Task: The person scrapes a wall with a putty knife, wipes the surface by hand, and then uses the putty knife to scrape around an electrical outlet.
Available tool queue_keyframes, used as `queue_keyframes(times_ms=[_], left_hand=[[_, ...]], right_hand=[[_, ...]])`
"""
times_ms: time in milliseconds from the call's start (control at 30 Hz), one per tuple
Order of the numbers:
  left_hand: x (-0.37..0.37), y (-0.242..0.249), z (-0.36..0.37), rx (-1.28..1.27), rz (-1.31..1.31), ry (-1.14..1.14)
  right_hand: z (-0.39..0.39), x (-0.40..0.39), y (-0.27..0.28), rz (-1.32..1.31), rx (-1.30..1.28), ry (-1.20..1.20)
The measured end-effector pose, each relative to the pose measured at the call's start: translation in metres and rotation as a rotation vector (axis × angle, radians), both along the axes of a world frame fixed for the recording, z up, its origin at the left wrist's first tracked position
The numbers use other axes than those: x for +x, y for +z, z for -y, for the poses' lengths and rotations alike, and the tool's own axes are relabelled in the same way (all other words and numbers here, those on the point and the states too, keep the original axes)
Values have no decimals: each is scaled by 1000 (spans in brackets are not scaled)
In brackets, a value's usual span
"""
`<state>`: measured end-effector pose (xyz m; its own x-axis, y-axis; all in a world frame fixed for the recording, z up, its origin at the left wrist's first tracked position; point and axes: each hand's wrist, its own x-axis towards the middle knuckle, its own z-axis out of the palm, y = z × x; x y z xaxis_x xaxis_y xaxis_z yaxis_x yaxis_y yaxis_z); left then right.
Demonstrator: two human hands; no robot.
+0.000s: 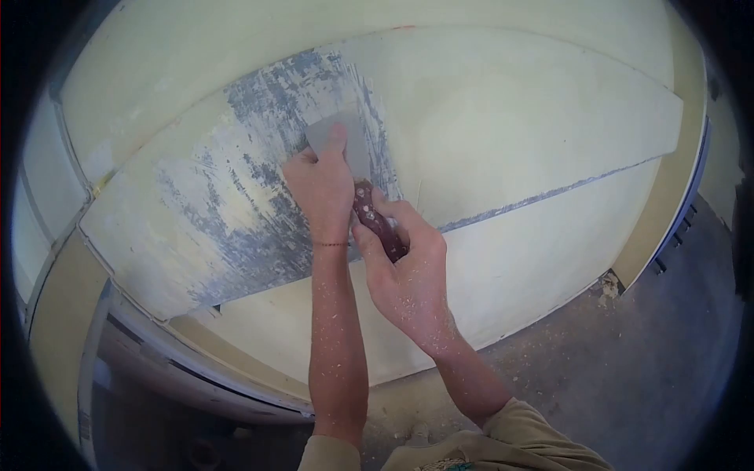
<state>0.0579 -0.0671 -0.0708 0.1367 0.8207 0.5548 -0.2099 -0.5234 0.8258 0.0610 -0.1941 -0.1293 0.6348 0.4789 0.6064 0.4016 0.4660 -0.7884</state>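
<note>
A scraper with a wide grey blade (360,147) and a dark red, paint-flecked handle (378,220) lies against a cream-coated panel (518,118). My right hand (408,271) is closed around the handle. My left hand (323,184) presses on the blade from the left, its thumb along the metal and its fingers curled at the blade's edge. Around and left of the blade, the panel shows a streaked patch of bare grey (259,165) among remnants of pale coating. Pale flecks dot both forearms. The blade's working edge is partly hidden by my left hand.
Below the panel's lower edge is another pale surface (550,235). A tan frame edge (652,212) rises at the right. The grey floor (581,369) carries scattered flakes, with a small pile of debris (609,287) near the corner. A dark recess lies at the lower left.
</note>
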Motion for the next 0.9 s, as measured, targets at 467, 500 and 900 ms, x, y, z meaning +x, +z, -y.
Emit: queue_keyframes(times_ms=[467, 500, 900], left_hand=[[19, -21, -6, 106, 155, 73], [13, 5, 3, 78, 75, 74], [18, 0, -1, -2, 88, 25]], right_hand=[[-9, 10, -25, -9, 121, 32], [-4, 9, -14, -11, 113, 31], [2, 18, 6, 59, 57, -37]])
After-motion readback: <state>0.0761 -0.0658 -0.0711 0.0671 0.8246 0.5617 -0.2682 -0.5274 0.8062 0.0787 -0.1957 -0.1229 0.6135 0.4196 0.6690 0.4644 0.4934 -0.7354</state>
